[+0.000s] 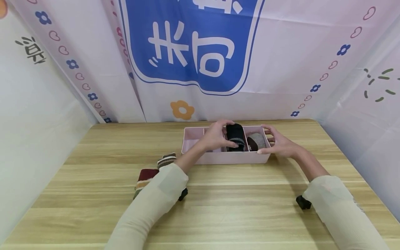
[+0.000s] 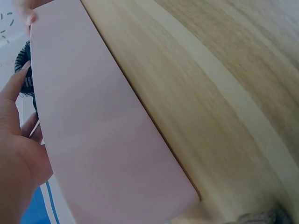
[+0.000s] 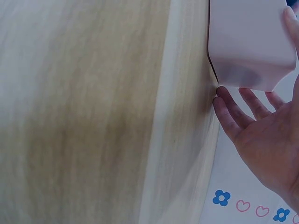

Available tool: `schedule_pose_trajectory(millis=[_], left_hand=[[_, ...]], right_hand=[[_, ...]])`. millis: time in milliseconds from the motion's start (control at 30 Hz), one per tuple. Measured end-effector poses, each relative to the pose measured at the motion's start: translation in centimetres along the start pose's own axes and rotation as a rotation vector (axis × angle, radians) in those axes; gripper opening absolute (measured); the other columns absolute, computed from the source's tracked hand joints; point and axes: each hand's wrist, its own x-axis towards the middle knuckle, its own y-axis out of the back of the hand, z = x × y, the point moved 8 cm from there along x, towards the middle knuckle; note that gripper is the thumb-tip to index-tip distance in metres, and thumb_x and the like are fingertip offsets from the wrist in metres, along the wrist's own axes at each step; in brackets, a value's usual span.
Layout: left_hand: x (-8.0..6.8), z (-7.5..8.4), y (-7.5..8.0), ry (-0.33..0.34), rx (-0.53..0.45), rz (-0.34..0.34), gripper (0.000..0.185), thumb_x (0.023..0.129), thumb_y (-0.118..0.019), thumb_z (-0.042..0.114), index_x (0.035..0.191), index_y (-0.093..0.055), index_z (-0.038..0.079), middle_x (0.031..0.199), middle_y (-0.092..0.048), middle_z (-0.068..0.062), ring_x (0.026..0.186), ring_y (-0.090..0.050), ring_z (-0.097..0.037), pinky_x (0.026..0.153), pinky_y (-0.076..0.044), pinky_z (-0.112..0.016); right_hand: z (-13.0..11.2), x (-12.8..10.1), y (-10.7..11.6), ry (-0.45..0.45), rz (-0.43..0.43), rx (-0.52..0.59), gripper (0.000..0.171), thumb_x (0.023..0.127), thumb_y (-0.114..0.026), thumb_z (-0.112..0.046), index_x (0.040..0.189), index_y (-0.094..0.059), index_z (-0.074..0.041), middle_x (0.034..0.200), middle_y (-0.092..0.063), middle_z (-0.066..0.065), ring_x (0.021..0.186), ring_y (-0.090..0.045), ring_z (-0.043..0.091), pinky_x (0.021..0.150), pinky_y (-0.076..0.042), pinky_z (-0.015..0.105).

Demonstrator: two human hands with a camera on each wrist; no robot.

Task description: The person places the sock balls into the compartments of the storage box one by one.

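Observation:
A pink divided box (image 1: 225,158) stands at the far middle of the wooden table (image 1: 218,208). My left hand (image 1: 225,134) reaches into it and grips a rolled black sock (image 1: 235,137) with a striped cuff, set in a middle compartment. A rolled grey-brown sock (image 1: 257,141) lies in the right compartment. My right hand (image 1: 275,141) rests at the box's right end, fingers straight, thumb along the front wall. The left wrist view shows the box's long wall (image 2: 103,130) and my left hand (image 2: 18,140) by the black sock (image 2: 25,70). The right wrist view has the box's corner (image 3: 247,42) and my flat right hand (image 3: 252,126).
Striped folded socks (image 1: 153,172) in red, brown and cream lie on the table left of the box, partly behind my left sleeve (image 1: 156,201). Printed cloth walls (image 1: 193,52) close the table at the back and both sides.

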Motion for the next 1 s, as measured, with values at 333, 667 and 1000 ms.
schedule_pose_trajectory(millis=[333,667,1000], left_hand=[[0.3,0.6,-1.1,-0.058,0.21,-0.058,0.08,0.075,-0.094,0.015,0.143,-0.054,-0.001,0.136,-0.057,-0.016,0.112,-0.059,-0.031,0.094,-0.052,-0.032],[0.2,0.1,-1.2,-0.062,0.127,-0.124,0.078,0.078,-0.092,0.013,0.147,-0.055,0.003,0.127,-0.06,-0.015,0.105,-0.058,-0.026,0.082,-0.05,-0.023],[0.1,0.0,-1.3,-0.077,0.138,-0.166,0.072,0.085,-0.087,0.015,0.148,-0.053,0.003,0.12,-0.063,-0.02,0.109,-0.059,-0.029,0.087,-0.05,-0.026]], right_hand=[[0.0,0.0,0.0,0.011,0.006,0.015,0.107,0.087,-0.081,-0.015,0.164,-0.007,-0.004,0.159,-0.022,0.036,0.142,-0.031,0.061,0.115,-0.032,0.068],[0.0,0.1,0.0,0.018,0.012,0.012,0.107,0.087,-0.082,-0.015,0.163,-0.008,-0.003,0.158,-0.024,0.035,0.141,-0.033,0.06,0.115,-0.032,0.067],[0.0,0.1,0.0,0.007,0.01,0.017,0.107,0.087,-0.082,-0.015,0.164,-0.008,-0.003,0.159,-0.023,0.035,0.142,-0.032,0.059,0.115,-0.031,0.067]])
